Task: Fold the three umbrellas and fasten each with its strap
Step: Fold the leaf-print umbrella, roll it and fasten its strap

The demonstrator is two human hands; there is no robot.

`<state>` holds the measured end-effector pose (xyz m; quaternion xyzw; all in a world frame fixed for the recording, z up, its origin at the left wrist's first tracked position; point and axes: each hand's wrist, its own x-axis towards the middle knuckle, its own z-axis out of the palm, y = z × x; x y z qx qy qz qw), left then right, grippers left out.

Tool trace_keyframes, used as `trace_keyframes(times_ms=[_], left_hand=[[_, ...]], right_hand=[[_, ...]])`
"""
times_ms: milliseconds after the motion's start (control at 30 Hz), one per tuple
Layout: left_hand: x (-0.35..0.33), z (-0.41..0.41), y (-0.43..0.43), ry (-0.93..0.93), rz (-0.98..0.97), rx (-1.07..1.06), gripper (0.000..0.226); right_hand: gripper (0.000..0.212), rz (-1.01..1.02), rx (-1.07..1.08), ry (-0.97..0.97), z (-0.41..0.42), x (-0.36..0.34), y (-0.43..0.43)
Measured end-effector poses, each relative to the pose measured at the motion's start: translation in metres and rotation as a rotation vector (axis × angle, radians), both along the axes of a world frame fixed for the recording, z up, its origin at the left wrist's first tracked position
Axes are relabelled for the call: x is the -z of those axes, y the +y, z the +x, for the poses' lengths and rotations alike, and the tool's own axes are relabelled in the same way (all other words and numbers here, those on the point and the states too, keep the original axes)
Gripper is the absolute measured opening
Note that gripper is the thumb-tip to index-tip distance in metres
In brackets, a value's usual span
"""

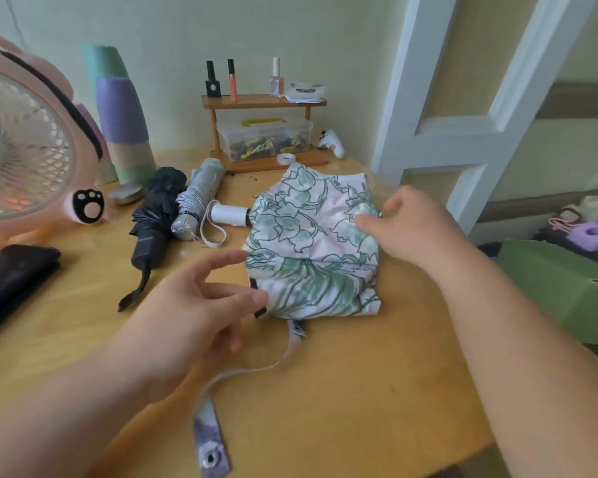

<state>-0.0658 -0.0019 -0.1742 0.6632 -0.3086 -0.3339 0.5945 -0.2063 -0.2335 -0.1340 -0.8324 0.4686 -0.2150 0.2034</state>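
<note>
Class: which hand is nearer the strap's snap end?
Left. The left hand hovers beyond the snap end; the right hand is farther, over the floral umbrella.

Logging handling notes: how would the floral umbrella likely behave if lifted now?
The floral umbrella would probably sag; its fabric lies loose and crumpled. Its strap trails limp across the table, so it would likely dangle. The white handle looks rigid.
</note>
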Motion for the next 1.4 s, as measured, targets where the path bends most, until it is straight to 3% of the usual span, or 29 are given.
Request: trace_keyframes(times_ms=[67, 200, 300, 433, 500, 567, 633, 700, 967, 1133, 1400], left_hand=[[0.003, -0.003, 0.002, 0.058, -0.008, 0.056, 0.074], [0.008, -0.008, -0.008, 0.039, -0.008, 0.155, 0.075], [0.013, -0.006, -0.012, 0.003, -0.004, 0.193, 0.055], [0.019, 0.002, -0.011, 0.108, -0.089, 0.192, 0.039], [0.02, 0.005, -0.012, 0.199, -0.136, 0.21, 0.045], [0.021, 0.006, -0.014, 0.196, -0.139, 0.27, 0.065], [0.022, 0.006, -0.017, 0.12, -0.129, 0.31, 0.075], [0.023, 0.006, -0.019, 0.102, -0.145, 0.295, 0.067], [0.025, 0.008, -0.024, 0.237, -0.264, 0.245, 0.05], [0.026, 0.006, -0.023, 0.203, -0.271, 0.239, 0.046], [0.024, 0.008, -0.02, 0.262, -0.292, 0.263, 0.051]], right_hand=[[0.043, 0.165, -0.031, 0.037, -0.023, -0.004, 0.021], [0.028, 0.518, -0.05, -0.232, -0.05, 0.031, 0.064], [0.024, 0.477, 0.064, -0.452, -0.053, 0.052, 0.071], [0.022, 0.564, 0.087, -0.595, -0.055, 0.056, 0.076], [0.022, 0.616, 0.054, -0.638, -0.053, 0.056, 0.078], [0.022, 0.598, 0.093, -0.716, -0.05, 0.057, 0.079], [0.024, 0.498, 0.119, -0.715, -0.048, 0.063, 0.08], [0.023, 0.436, 0.081, -0.682, -0.047, 0.068, 0.082], [0.029, 0.502, 0.046, -0.681, -0.048, 0.068, 0.076], [0.028, 0.376, 0.079, -0.688, -0.049, 0.071, 0.082], [0.033, 0.66, 0.062, -0.696, -0.047, 0.058, 0.073]])
